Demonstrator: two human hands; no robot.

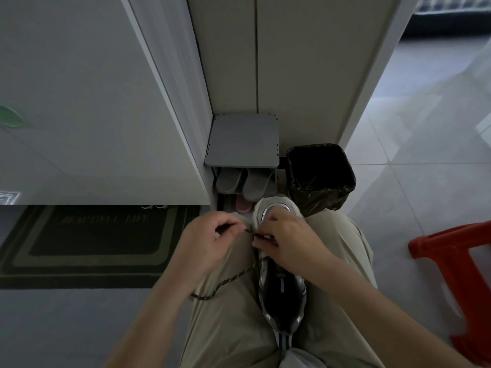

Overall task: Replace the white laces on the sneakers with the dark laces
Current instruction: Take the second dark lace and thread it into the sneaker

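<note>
- Head view: a sneaker [281,285] lies along the lap on khaki trousers [233,328] in the lower centre, with its toe toward the top of the frame.
- The dark lace [228,280] trails from the sneaker's eyelets across the left thigh, and a short span stretches between the hands.
- The left hand [207,243] has its fingers curled and pinches the lace near its end.
- The right hand [287,240] grips the sneaker's forepart with curled fingers, and the lace passes under them.
- A bin [345,181] lined with a dark bag stands just above the toe. Thin pale strands lie inside, too dim to identify.
- A grey shoe rack [243,140] left of the bin holds grey slippers [241,181] on its shelf, with a pink slipper [243,204] below.
- A doormat [87,240] fills the lower left against the white door.
- Open tiled floor [398,187] runs between the bin and a red stool [457,274] at the right edge.
</note>
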